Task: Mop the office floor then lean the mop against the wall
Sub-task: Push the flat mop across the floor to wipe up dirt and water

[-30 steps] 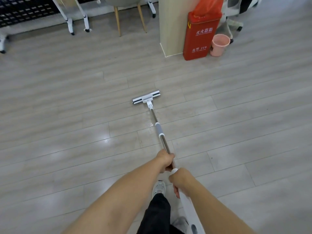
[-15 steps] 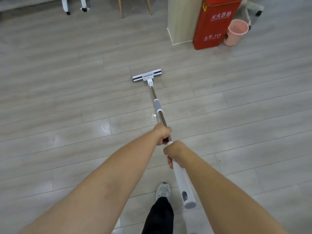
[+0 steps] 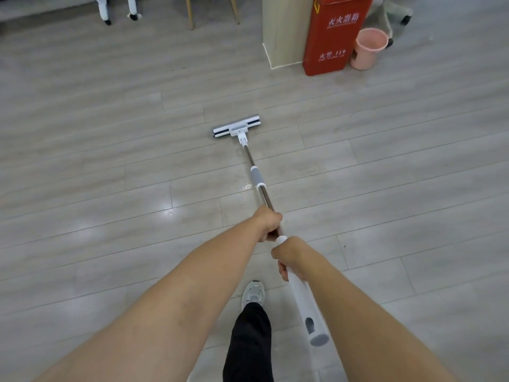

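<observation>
Both arms outstretched; left hand point(image 3: 268, 223), right hand point(image 3: 289, 255) grip mop point(image 3: 254, 173).

White flat mop point(image 3: 237, 129), head on floor point(image 3: 110, 150)

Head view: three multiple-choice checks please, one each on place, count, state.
1. The pink bucket, relative to the red box: A right; B left; C on top.
2. Hands gripping the mop handle: A none; B one; C two.
3. The mop head is: A flat on the floor; B lifted; C against a wall.

A: it stands by the box's right side.
C: left hand and right hand both wrap the handle.
A: it lies on the planks.
</observation>
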{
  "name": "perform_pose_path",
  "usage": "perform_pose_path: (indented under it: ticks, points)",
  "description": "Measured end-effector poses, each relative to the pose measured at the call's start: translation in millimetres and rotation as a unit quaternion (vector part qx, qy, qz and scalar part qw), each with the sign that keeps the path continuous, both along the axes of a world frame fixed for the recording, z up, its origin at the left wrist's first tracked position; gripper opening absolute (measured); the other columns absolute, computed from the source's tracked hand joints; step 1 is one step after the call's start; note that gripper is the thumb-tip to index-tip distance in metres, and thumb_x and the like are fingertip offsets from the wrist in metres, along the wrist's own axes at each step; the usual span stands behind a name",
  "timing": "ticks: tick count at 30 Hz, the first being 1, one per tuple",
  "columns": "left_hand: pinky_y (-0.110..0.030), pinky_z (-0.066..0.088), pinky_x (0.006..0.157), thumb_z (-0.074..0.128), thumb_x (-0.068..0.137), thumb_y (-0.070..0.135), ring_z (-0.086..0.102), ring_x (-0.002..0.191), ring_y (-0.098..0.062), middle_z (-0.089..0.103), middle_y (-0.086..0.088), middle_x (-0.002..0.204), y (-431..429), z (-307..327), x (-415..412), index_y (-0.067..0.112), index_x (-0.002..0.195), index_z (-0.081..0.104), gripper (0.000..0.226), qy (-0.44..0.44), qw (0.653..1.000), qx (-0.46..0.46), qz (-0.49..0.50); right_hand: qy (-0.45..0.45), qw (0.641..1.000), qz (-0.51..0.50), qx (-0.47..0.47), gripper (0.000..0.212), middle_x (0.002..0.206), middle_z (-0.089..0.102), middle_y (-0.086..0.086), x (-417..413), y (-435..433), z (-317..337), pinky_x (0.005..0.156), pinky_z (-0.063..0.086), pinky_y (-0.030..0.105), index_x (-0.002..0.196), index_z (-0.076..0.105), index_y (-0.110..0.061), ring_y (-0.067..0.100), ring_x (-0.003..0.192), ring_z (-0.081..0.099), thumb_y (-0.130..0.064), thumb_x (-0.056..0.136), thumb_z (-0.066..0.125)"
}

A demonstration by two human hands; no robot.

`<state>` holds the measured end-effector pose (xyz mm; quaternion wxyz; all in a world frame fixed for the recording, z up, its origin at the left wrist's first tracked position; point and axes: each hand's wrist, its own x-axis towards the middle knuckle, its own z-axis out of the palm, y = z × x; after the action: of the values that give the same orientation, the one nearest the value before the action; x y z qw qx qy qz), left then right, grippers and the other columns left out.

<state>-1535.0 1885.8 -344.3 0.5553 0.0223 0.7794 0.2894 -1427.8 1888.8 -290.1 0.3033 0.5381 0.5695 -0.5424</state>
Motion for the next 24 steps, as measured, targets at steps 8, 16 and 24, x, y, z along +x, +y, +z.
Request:
perform_pose_path:
  ticks: [8,16,24]
  points:
    - [-0.033,0.056,0.057,0.049,0.098,0.009,0.061,0.068,-0.022,0.06,-0.011,0.085,-110,26,169,0.004,0.114,0.053,0.017,-0.014,1.0,-0.003,-0.025,-0.025,0.991,0.127,-0.018,0.022,0.083,0.063,0.018,164,-104,43,0.092,0.055,0.044,0.077,0.055,-0.001,0.032,0.086,0.06,-0.002,0.09,0.037]
    - [-0.029,0.056,0.054,0.05,0.098,0.01,0.061,0.068,-0.018,0.059,-0.009,0.083,-226,71,334,0.007,0.108,0.051,0.01,-0.048,0.998,-0.014,-0.025,-0.051,0.996,-0.014,-0.071,0.041,0.065,0.057,0.013,335,-211,66,0.07,0.049,0.034,0.129,0.049,-0.003,0.022,0.056,0.052,-0.002,0.088,0.046]
    - [-0.03,0.054,0.052,0.052,0.095,0.008,0.062,0.069,-0.02,0.061,-0.011,0.084,-246,81,355,0.007,0.109,0.052,0.014,-0.056,0.998,0.005,0.012,-0.043,0.995,-0.059,-0.074,0.023,0.058,0.051,0.011,353,-229,83,0.062,0.049,0.034,0.111,0.052,0.0,0.021,0.046,0.048,0.001,0.092,0.04]
